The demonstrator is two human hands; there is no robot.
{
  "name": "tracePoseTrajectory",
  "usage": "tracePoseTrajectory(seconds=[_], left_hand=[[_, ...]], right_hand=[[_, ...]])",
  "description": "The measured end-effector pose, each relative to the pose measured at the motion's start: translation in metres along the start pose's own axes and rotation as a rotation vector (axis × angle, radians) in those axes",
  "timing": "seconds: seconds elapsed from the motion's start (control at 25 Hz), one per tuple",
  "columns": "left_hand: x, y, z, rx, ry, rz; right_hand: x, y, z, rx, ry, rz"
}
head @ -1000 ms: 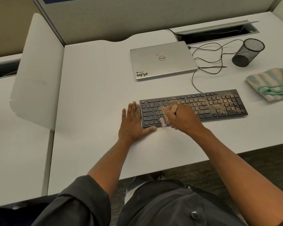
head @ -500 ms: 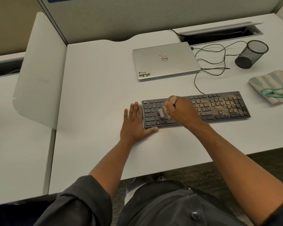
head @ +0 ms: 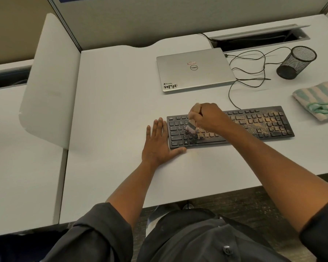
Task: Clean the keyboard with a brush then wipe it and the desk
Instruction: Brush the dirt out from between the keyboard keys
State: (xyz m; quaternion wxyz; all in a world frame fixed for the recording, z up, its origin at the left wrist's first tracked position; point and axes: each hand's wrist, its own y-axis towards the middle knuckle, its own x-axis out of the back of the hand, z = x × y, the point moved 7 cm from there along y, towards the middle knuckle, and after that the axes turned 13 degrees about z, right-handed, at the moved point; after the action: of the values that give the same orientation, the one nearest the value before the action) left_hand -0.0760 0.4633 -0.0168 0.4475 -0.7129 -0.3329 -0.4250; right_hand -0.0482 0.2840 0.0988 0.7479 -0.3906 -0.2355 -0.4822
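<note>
A black keyboard (head: 257, 123) lies on the white desk (head: 114, 114), its right half and middle coated with brown dust. My right hand (head: 208, 117) grips a small brush (head: 191, 127) with a wooden handle; its pale bristles touch the keys in the left part of the keyboard. My left hand (head: 157, 144) lies flat on the desk against the keyboard's left end, thumb along its front corner. A striped green and cream cloth (head: 318, 100) sits folded at the desk's right edge.
A shut silver laptop (head: 194, 69) lies behind the keyboard, with black cables (head: 254, 72) looping to its right. A black mesh pen cup (head: 296, 62) lies tipped at the back right. A cable slot (head: 257, 37) opens at the back. A white divider panel (head: 49, 80) stands left.
My right hand has moved the brush from the keyboard's front edge toward its back rows. The left hand has stayed in place.
</note>
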Motion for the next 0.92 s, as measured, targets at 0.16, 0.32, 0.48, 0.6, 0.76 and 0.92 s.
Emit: tracePoseTrajectory(seconds=[0.16,0.32,0.48,0.6,0.76,0.92], left_hand=[[0.001,-0.001,-0.001,-0.002,0.004,-0.005],[0.001,0.0,-0.001,-0.002,0.002,-0.009],[0.001,-0.001,-0.001,0.0,0.0,-0.009],[0.002,0.0,-0.001,-0.003,0.001,-0.016],[0.002,0.0,-0.001,0.003,0.002,-0.014],[0.003,-0.001,-0.002,0.0,0.003,-0.015]], right_hand=[[-0.008,0.011,0.008,0.102,0.0,0.132],[0.002,0.016,0.001,0.099,0.032,0.139],[-0.017,0.016,0.007,0.191,-0.044,0.208],[-0.001,0.016,0.003,0.2,0.039,0.155],[-0.011,0.014,0.005,0.194,0.042,0.183],[-0.004,0.012,0.008,0.228,0.041,0.123]])
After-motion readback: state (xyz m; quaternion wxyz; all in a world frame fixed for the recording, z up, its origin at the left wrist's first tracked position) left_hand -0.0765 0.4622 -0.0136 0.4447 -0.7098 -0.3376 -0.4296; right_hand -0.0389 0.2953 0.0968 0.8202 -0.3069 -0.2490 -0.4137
